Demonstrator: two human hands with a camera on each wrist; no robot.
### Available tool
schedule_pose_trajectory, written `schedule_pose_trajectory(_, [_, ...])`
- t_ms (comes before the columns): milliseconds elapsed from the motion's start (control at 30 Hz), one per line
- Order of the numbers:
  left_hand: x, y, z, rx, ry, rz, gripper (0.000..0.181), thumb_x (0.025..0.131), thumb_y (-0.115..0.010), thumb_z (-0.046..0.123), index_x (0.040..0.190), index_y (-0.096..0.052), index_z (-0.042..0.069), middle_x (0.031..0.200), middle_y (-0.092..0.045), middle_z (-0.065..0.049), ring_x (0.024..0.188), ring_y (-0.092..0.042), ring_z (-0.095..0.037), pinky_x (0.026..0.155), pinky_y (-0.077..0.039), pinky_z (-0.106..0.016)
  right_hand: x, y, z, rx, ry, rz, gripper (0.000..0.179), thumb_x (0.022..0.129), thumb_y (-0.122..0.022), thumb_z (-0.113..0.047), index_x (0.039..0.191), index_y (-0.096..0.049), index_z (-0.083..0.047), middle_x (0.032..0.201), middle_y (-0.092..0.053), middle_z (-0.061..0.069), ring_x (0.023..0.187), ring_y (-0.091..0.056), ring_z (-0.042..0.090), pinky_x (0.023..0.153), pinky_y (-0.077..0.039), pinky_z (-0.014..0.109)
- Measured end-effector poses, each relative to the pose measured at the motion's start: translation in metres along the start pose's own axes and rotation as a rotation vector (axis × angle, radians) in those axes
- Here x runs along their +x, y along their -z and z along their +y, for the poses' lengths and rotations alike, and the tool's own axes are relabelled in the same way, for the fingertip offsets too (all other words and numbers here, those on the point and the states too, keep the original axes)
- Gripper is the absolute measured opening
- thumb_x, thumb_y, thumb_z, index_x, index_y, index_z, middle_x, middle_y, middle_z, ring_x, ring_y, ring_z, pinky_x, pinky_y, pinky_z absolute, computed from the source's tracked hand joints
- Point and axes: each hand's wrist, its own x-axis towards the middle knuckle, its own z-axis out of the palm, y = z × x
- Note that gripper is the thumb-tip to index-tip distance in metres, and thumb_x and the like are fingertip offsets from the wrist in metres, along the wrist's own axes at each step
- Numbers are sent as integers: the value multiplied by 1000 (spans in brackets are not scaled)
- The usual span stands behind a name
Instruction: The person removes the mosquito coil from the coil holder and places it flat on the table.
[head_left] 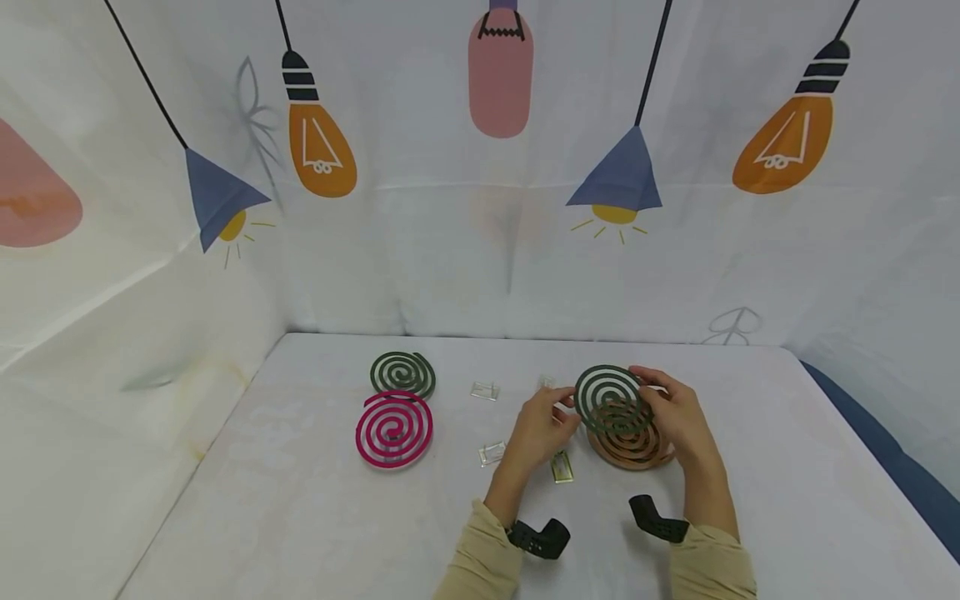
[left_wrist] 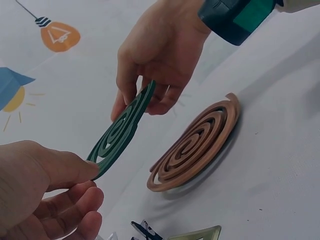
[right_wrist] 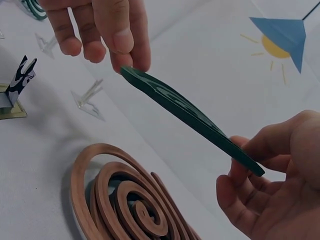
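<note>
Both hands hold one green mosquito coil by opposite edges, raised and tilted above the table. Thumb and fingers of the left hand pinch its left edge; the same pinch shows at lower left in the left wrist view. On the opposite edge, the right hand grips the coil between thumb and fingers, as the right wrist view also shows. Beneath it lie brown mosquito coils, stacked on the table and partly covered by the green one in the head view.
To the left, a pink mosquito coil overlaps another green coil. Between the groups lie small metal coil stands, including a silvery stand, a second stand and a gold-toned stand. A printed curtain hangs behind the white table.
</note>
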Motion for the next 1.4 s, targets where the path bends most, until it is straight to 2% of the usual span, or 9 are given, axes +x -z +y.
schedule_pose_trajectory(200, [-1, -4, 3, 9, 29, -22, 39, 85, -65, 10, 124, -61, 5, 102, -66, -8, 79, -62, -7, 63, -44, -12, -1, 4, 4, -1, 4, -5, 41, 101, -40, -23, 140, -45, -13, 139, -46, 16, 96, -49, -3, 76, -47, 14])
schedule_pose_trajectory(600, [-3, -10, 5, 50, 3, -29, 39, 84, -66, 9, 122, -62, 3, 100, -67, -8, 79, -62, -10, 64, -43, -12, -1, 8, 10, -26, 26, -4, 41, 100, -39, -20, 139, -46, -9, 132, -50, 20, 97, -54, 6, 75, -49, 19])
schedule_pose_trajectory(733, [-4, -13, 3, 68, -3, -20, 38, 84, -65, 9, 121, -62, 3, 99, -67, -6, 80, -63, -9, 66, -44, -13, -2, 9, 10, -38, 18, -15, 41, 100, -39, -18, 138, -46, -8, 134, -46, 21, 97, -52, 8, 73, -48, 17])
schedule_pose_trajectory(867, [-4, -18, 1, 80, 3, -16, 37, 84, -64, 9, 120, -63, 3, 98, -67, -5, 81, -63, -9, 68, -45, -14, -2, 10, 12, -69, 24, -21, 40, 100, -39, -18, 138, -47, -7, 137, -41, 21, 103, -52, 17, 74, -47, 19])
schedule_pose_trajectory(1033, [-5, -24, 0, 86, 23, -39, 35, 86, -63, 10, 120, -63, 3, 98, -67, -5, 82, -63, -8, 68, -44, -14, -2, 11, 15, -106, 35, -23, 40, 99, -40, -16, 136, -47, -4, 133, -44, 22, 112, -49, 29, 75, -45, 21])
schedule_pose_trajectory(1400, [-6, -25, 2, 91, 57, -80, 35, 87, -62, 14, 120, -64, 3, 96, -66, -4, 80, -59, -8, 65, -41, -14, -2, 12, 19, -147, 6, -82, 41, 100, -37, -18, 137, -46, -2, 135, -42, 26, 117, -48, 38, 87, -45, 40])
